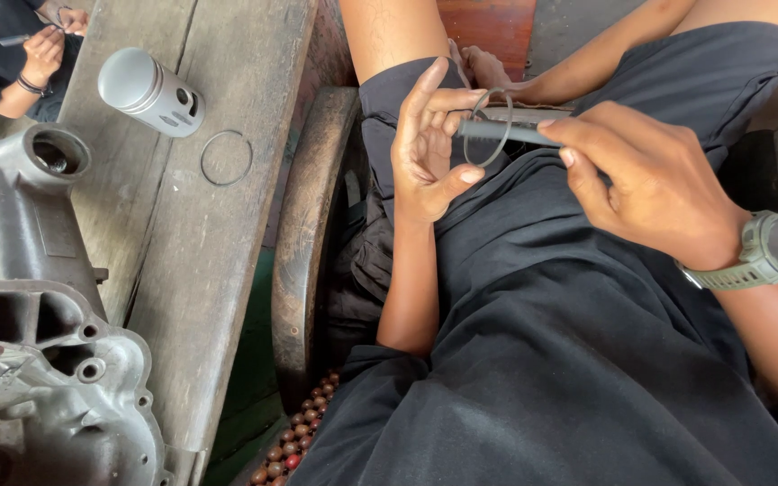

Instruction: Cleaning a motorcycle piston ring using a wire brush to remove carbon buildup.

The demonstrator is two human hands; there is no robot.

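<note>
Piston (149,92), loose ring (226,157), engine casing (38,360)

There are 2 thin metal rings: 1 in the left hand (427,144), 1 on the wooden bench (173,234). Also 1 piston (149,92), 1 engine casing (33,342), 1 file (506,132), 1 wristwatch (767,250)

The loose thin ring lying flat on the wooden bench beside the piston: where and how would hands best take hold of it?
The loose ring lies flat on the wooden bench, so there is no raised part to grasp. Probably best from above: pinch its thin rim at the edge nearer the person, away from the piston, or slide it to the bench edge and lift it there. Both hands are busy: left hand holds another ring, right hand a dark tool.
</note>
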